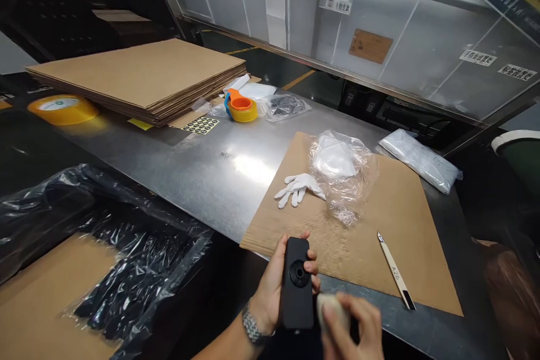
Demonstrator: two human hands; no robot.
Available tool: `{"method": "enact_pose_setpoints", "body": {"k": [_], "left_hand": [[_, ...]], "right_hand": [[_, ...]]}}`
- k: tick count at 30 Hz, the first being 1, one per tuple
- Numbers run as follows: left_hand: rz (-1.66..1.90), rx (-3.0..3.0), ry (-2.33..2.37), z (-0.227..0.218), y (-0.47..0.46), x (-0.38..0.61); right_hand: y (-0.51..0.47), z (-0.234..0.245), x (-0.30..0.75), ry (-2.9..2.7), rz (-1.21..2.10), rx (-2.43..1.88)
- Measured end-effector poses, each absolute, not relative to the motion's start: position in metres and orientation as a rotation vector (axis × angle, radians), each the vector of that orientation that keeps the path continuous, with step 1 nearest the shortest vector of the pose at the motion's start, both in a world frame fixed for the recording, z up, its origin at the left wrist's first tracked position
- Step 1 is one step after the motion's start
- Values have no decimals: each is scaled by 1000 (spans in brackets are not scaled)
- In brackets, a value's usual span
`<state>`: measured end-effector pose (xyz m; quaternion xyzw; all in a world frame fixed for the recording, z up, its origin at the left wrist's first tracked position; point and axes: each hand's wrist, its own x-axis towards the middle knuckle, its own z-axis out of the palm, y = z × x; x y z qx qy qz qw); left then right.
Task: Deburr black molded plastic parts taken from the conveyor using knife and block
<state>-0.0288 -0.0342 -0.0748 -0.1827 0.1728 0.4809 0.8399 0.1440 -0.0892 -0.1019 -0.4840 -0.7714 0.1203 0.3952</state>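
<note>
A flat black rectangular piece (297, 304) with a raised round boss and a hole at its centre lies upright in my left hand (273, 287). My fingers wrap round its right edge, and a metal watch band circles that wrist. Just right of the piece, my right hand (358, 326) is blurred by motion, its fingers pinching a small off-white wad (333, 313), perhaps cloth. Whether the wad touches the black piece I cannot tell. Above the hands, a white glove (298, 188) and a clear plastic bag with white contents (337, 160) lie on a cardboard sheet (405, 197).
A craft knife (395, 270) marked A26 lies on the cardboard. Stacked cardboard (139, 70), a tape dispenser (242, 107), a yellow tape roll (63, 109) and a sticker sheet (201, 125) are on the metal table (202, 180). A plastic-lined box (143, 259) stands lower left.
</note>
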Motion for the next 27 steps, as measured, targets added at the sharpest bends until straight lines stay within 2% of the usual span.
{"method": "enact_pose_setpoints", "body": {"k": [4,10,12,16,22,27], "left_hand": [[1059,3,602,-65,-49,-31],[1130,824,1187,-70,-70,-32],[1060,944,1312,-74,-73,-33],[928,1078,1303,-75,-75,-33],[820,1198,1263,-68,-77,-31],[752,1221,1291,-61,-77,-30]], "right_hand": [[-30,-110,171,-2065,154,-1226],[17,-121,171,-2005,149,-1426],[7,-107,161,-1983,372,-1357],[-22,-71,143,-1971,1050,-1037],[-30,-61,137,-1805,1388,-986],[-31,-64,142,-1705,1549,-964]]}}
